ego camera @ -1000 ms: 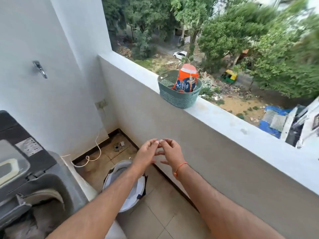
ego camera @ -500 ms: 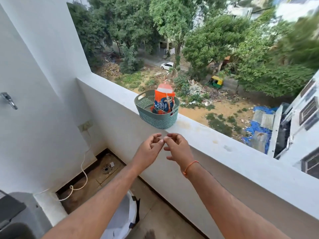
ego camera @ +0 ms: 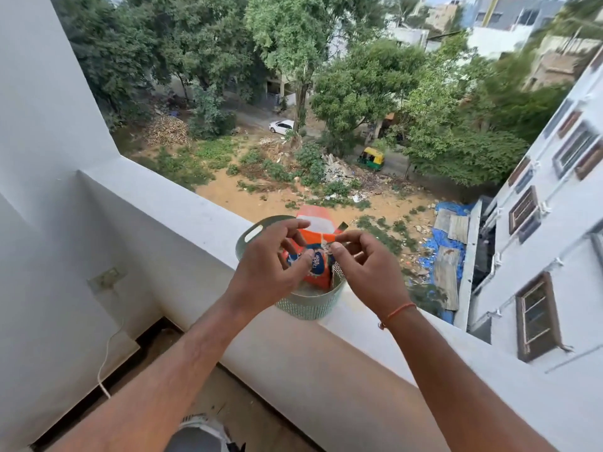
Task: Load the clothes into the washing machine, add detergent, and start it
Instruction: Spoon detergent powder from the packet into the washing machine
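Observation:
An orange detergent pouch (ego camera: 318, 223) stands upright in a pale green plastic basket (ego camera: 310, 308) on the balcony ledge (ego camera: 182, 207). Both hands are over the basket. My left hand (ego camera: 270, 269) is at the pouch's left side with its fingers spread and curled; the thumb lies against the pouch's front. My right hand (ego camera: 365, 269) pinches the pouch's folded top right corner between thumb and forefinger. An orange thread is on that wrist. The washing machine and the clothes are out of view.
The ledge runs from the left wall down to the right, with a long drop to a yard beyond it. A wall socket (ego camera: 106, 277) and a white cable (ego camera: 104, 363) are at lower left. A white and grey object (ego camera: 199, 432) sits on the tiled floor below.
The view has swung up and right, away from the washing machine. Both hands have moved forward from mid-air to the pouch in the basket and have parted.

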